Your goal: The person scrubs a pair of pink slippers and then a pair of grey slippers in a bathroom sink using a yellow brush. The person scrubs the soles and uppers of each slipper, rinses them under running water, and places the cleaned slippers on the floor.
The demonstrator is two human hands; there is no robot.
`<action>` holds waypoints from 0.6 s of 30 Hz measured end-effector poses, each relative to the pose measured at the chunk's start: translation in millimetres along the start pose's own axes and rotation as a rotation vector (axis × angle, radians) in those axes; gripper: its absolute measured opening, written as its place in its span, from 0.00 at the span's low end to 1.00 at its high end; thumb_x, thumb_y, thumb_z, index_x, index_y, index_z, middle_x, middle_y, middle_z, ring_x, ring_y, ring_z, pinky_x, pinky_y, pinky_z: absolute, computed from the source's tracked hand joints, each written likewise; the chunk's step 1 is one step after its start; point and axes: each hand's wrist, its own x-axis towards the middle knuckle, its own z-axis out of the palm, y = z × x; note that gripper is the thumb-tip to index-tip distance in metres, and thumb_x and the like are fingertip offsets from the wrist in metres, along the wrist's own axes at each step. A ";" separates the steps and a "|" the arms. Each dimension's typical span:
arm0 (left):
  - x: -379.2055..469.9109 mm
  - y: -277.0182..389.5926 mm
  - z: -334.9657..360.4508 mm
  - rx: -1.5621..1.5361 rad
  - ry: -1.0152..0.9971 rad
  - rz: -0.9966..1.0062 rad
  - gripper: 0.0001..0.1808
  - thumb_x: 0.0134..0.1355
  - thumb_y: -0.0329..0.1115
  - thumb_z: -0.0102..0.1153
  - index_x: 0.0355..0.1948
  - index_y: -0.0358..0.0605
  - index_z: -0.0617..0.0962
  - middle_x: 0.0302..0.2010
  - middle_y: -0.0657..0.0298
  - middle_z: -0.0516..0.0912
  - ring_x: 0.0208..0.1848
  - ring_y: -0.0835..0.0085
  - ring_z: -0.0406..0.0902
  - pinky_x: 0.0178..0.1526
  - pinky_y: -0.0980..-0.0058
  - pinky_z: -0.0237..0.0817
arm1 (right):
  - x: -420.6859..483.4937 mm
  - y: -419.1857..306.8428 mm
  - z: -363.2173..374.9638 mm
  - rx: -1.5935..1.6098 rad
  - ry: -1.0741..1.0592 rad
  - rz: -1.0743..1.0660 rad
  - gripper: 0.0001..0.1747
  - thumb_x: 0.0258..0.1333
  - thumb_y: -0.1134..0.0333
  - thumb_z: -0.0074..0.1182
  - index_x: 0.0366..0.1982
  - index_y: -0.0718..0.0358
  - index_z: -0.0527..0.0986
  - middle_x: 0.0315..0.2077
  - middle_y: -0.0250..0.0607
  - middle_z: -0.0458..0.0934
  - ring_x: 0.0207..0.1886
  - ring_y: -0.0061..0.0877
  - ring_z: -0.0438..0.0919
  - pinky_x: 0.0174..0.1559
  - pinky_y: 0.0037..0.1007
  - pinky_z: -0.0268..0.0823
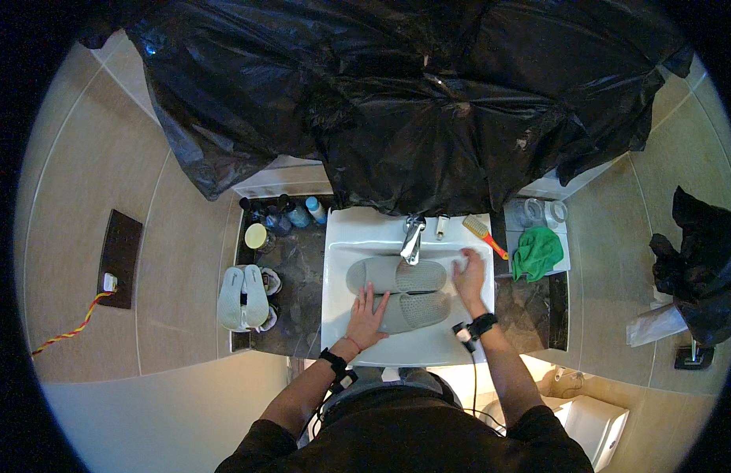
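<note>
Two grey slippers lie side by side in a white washbasin (410, 353), the far one (371, 273) under the chrome faucet (412, 239) and the near one (424, 312) closer to me. My left hand (366, 319) rests with spread fingers on the left end of the near slipper. At the basin's right side my right hand (469, 278) is slightly blurred, with bent fingers and nothing visible in it. A scrubbing brush (485, 235) with a red and yellow handle lies on the basin's back right rim, beyond my right hand.
Left on the dark counter (294, 295) stand several bottles (297, 214), a jar with a yellow lid (256, 236) and a pair of light slippers (256, 295). A green cloth (537, 253) and clear containers (532, 211) are at the right. Black plastic sheeting (401, 118) hangs behind the basin.
</note>
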 end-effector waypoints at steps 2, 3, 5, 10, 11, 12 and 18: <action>3.8 -4.8 2.2 -0.002 0.025 0.037 0.66 0.40 0.47 0.78 0.75 0.62 0.47 0.74 0.38 0.35 0.73 0.34 0.41 0.71 0.46 0.44 | 28.1 20.0 -12.6 -0.193 0.156 -0.079 0.24 0.46 0.73 0.60 0.48 0.65 0.70 0.40 0.51 0.75 0.47 0.47 0.72 0.52 0.42 0.64; 5.0 -6.9 2.6 -0.005 0.023 0.049 0.66 0.40 0.47 0.78 0.75 0.62 0.47 0.74 0.38 0.35 0.74 0.34 0.41 0.71 0.47 0.44 | 39.6 29.0 -16.9 -0.259 0.253 -0.142 0.24 0.47 0.73 0.59 0.49 0.66 0.70 0.40 0.51 0.75 0.46 0.48 0.72 0.50 0.43 0.65; 5.3 -9.3 2.2 -0.033 0.017 0.061 0.65 0.40 0.46 0.77 0.75 0.62 0.48 0.74 0.39 0.35 0.74 0.35 0.41 0.71 0.48 0.44 | 54.3 43.2 -19.8 -0.330 0.164 -0.101 0.23 0.48 0.73 0.57 0.50 0.66 0.71 0.39 0.50 0.75 0.44 0.47 0.73 0.48 0.44 0.66; 2.7 -9.8 -6.1 -0.067 0.037 0.081 0.64 0.41 0.47 0.77 0.75 0.62 0.49 0.74 0.39 0.36 0.74 0.37 0.42 0.71 0.47 0.44 | 57.6 63.9 -12.9 -0.405 0.075 -0.101 0.17 0.51 0.73 0.56 0.46 0.65 0.75 0.37 0.48 0.73 0.43 0.46 0.74 0.43 0.43 0.69; 1.7 -9.0 -7.8 -0.083 0.047 0.082 0.63 0.41 0.47 0.77 0.75 0.61 0.50 0.74 0.39 0.37 0.74 0.37 0.42 0.71 0.47 0.44 | 54.8 65.7 -10.9 -0.342 0.031 -0.062 0.17 0.50 0.73 0.57 0.45 0.65 0.75 0.38 0.48 0.72 0.43 0.46 0.74 0.44 0.43 0.69; 0.6 -8.5 -9.1 -0.107 0.064 0.088 0.63 0.41 0.47 0.77 0.74 0.61 0.51 0.74 0.39 0.37 0.74 0.37 0.42 0.71 0.47 0.44 | 50.8 66.6 -9.3 -0.283 0.003 -0.025 0.16 0.50 0.73 0.58 0.44 0.64 0.75 0.38 0.49 0.72 0.43 0.46 0.74 0.45 0.43 0.68; -5.8 -14.0 -20.8 -0.133 0.084 0.032 0.54 0.49 0.48 0.72 0.72 0.51 0.56 0.75 0.47 0.44 0.75 0.43 0.45 0.72 0.47 0.44 | 15.4 40.9 -19.2 0.651 -0.298 0.290 0.17 0.60 0.68 0.59 0.47 0.62 0.67 0.24 0.34 0.79 0.21 0.21 0.75 0.25 0.25 0.68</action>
